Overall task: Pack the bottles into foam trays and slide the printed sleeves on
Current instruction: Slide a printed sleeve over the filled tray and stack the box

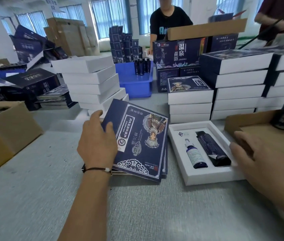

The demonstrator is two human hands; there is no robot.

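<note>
Gripping printed sleeve [137, 138], left hand [97, 141]; right hand [252, 153] relaxed, touching foam tray [205, 176].

Left hand [97, 141] grips the sleeve [137, 140] by its left edge, thumb on top. Right hand [259, 160] rests right of the sleeve, fingers [240, 136] relaxed.

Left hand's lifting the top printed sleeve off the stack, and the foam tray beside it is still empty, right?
Not quite. The head view shows the foam tray already holds two bottles: a spray bottle and a dark bottle. The rest stands: the left hand grips the top printed sleeve off the stack.
</note>
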